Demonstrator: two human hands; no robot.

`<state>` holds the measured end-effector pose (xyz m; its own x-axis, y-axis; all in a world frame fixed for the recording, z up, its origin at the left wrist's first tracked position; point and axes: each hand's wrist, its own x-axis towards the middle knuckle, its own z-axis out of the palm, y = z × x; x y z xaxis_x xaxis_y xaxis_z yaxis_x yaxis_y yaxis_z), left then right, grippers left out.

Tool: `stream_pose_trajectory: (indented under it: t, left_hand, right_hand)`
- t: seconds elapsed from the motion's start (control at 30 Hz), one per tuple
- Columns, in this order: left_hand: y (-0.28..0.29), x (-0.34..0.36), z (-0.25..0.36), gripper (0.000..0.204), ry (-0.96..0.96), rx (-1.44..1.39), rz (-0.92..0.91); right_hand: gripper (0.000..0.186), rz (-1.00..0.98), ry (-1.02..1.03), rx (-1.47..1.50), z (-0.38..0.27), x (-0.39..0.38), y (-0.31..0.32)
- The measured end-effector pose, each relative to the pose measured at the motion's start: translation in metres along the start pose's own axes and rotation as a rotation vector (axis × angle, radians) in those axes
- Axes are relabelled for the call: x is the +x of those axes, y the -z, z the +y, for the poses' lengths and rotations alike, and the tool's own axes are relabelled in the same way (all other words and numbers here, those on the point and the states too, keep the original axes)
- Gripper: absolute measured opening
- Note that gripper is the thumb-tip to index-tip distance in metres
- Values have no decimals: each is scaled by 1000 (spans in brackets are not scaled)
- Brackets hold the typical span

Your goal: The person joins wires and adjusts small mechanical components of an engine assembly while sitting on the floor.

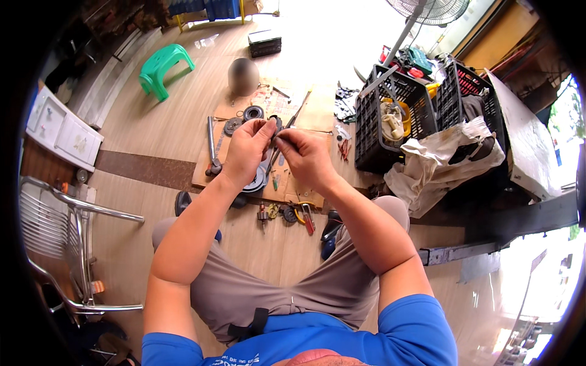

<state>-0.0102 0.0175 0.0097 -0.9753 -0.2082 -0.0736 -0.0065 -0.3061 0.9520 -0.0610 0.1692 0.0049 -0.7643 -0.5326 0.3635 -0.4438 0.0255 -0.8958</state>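
In front of me, my left hand [249,149] and my right hand [307,155] meet over a cardboard sheet [317,183], fingers closed around a small dark metal part [274,122] whose shape is mostly hidden. A long thin dark tool [300,105] slants up behind my right fingers. Just beyond my left hand lie a dark ring-shaped part [253,113] and a gear-like disc [233,126]. A steel hammer-like tool [211,143] rests along the left, and a grey pulley-like disc [257,182] is partly under my hands. Pliers and small parts [305,216] lie nearer me.
Black crates [390,116] with tools and a white cloth [421,177] stand right, below a fan [427,9]. A green stool [165,67] is back left. A white cabinet [64,125] and a steel chair [79,210] are left. A black box [264,43] sits far back.
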Motion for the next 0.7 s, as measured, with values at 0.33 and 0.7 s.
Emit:
stream_pose_trajectory:
  t: [0.33, 0.7]
  left_hand:
    - [-10, -3, -2, 24, -100, 171, 161]
    - [-3, 4, -15, 28, -223, 371, 238]
  right_hand:
    - [11, -45, 62, -94, -2, -6, -8]
    - [13, -56, 92, -193, -2, -7, -11]
